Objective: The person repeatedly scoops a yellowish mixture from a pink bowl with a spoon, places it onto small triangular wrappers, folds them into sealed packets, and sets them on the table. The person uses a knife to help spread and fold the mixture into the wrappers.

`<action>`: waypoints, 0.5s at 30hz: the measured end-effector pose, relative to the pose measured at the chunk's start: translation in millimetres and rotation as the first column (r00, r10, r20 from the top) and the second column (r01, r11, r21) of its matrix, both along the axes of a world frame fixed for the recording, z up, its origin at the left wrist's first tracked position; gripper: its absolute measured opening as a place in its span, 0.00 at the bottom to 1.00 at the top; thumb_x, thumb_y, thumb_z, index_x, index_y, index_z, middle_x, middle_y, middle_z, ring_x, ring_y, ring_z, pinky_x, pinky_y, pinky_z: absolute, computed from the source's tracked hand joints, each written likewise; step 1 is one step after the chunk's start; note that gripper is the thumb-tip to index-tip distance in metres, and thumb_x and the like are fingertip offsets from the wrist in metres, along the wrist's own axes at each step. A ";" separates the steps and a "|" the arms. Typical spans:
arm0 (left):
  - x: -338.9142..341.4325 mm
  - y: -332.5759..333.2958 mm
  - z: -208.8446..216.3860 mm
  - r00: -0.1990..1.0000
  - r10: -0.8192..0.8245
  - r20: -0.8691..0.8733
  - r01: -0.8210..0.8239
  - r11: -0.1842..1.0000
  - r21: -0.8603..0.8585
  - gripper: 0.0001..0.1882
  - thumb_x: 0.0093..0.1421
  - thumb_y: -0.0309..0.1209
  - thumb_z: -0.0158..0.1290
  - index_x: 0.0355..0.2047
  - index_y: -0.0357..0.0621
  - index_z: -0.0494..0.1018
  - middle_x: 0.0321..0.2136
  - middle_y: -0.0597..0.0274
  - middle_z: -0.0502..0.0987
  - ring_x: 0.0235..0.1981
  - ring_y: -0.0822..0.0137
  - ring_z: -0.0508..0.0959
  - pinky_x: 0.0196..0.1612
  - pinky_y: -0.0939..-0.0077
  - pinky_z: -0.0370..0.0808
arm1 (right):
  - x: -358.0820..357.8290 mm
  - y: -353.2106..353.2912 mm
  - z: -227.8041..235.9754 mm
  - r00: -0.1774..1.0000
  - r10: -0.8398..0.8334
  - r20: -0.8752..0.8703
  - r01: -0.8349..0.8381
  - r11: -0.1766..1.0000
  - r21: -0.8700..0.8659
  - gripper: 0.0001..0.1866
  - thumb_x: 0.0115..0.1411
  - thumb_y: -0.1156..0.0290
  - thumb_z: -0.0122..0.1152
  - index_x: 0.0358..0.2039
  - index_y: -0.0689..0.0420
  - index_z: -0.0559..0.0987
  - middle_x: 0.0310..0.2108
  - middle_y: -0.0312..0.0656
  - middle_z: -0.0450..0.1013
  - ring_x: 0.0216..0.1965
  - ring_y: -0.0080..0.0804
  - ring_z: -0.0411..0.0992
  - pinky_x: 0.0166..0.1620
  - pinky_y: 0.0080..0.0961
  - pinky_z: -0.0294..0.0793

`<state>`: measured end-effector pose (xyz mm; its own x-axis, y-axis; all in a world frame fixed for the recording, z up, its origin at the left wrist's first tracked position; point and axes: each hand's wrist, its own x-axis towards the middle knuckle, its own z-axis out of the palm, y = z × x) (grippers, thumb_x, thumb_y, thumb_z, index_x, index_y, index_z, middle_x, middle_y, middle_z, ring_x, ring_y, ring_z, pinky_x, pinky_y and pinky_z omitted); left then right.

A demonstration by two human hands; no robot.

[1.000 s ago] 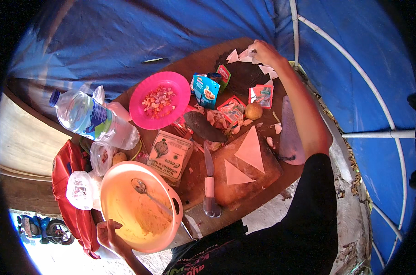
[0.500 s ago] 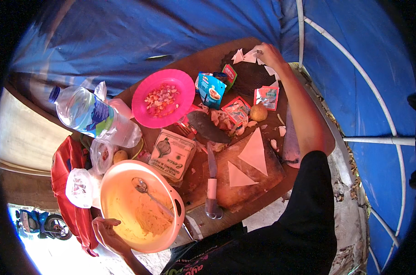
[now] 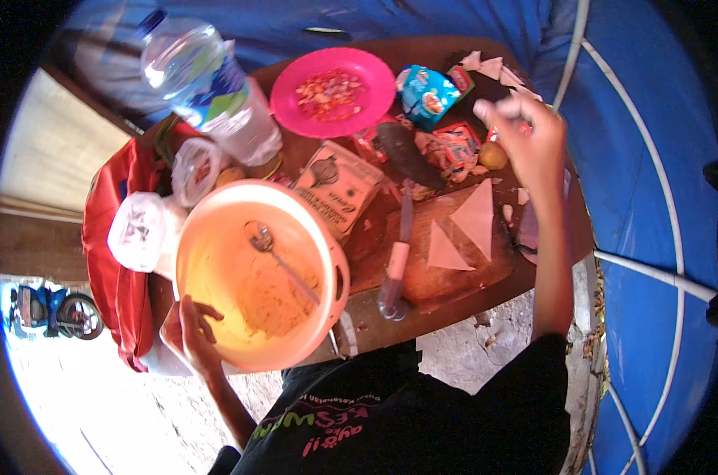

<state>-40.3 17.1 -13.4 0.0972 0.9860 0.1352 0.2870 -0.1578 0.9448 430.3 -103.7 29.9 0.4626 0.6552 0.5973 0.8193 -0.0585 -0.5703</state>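
Note:
My left hand point(image 3: 191, 334) is at the near-left rim of a large pale orange bowl point(image 3: 339, 317), fingers apart and holding nothing. A metal spoon point(image 3: 291, 273) leans inside the bowl over a yellowish mash point(image 3: 268, 313). My right hand point(image 3: 537, 134) hovers above the right side of the table, thumb and fingers apart with nothing visible between them. Several folded pale triangles point(image 3: 492, 68) lie beyond it at the far right. Two flat dough triangles point(image 3: 473, 218) rest on a wooden board point(image 3: 422, 293), with a knife point(image 3: 398, 261) along its left edge.
A pink plate point(image 3: 284, 95) holds chopped pieces. Near it are a blue packet point(image 3: 426, 95), a dark pestle-like stone point(image 3: 406, 154), a round brown item point(image 3: 493, 156) and a printed square package point(image 3: 335, 182). A large water bottle point(image 3: 208, 87) and plastic bags point(image 3: 137, 229) stand left.
My right hand has drawn back toward me from the triangles at the far right, its pinch now opened. My left hand has come up against the bowl's rim. The view has shifted.

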 end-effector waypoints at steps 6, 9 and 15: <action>12.6 1.3 3.8 0.995 -0.089 0.042 0.083 0.990 0.115 0.21 0.72 0.34 0.46 0.25 0.33 0.77 0.20 0.56 0.80 0.27 0.69 0.79 0.43 0.72 0.74 | -130.2 -33.9 -45.5 0.934 -0.145 -0.328 0.055 0.961 -0.270 0.13 0.59 0.64 0.69 0.29 0.62 0.81 0.24 0.45 0.78 0.24 0.38 0.77 0.31 0.32 0.74; 11.6 0.4 4.2 0.993 -0.106 0.058 0.101 0.991 0.084 0.18 0.70 0.32 0.48 0.28 0.32 0.79 0.21 0.56 0.81 0.26 0.70 0.78 0.43 0.73 0.74 | -142.2 -64.3 -59.7 0.910 -0.341 -0.236 0.239 0.896 -0.376 0.13 0.57 0.65 0.70 0.35 0.62 0.81 0.31 0.47 0.80 0.31 0.38 0.80 0.37 0.30 0.76; -2.6 3.9 -1.8 0.976 -0.206 0.072 0.210 0.977 -0.045 0.10 0.62 0.29 0.59 0.29 0.32 0.81 0.22 0.56 0.82 0.21 0.74 0.76 0.37 0.74 0.75 | -139.4 -104.1 -80.2 0.856 -0.433 -0.282 0.260 0.832 -0.490 0.22 0.45 0.66 0.79 0.38 0.63 0.81 0.32 0.47 0.79 0.34 0.38 0.79 0.40 0.32 0.76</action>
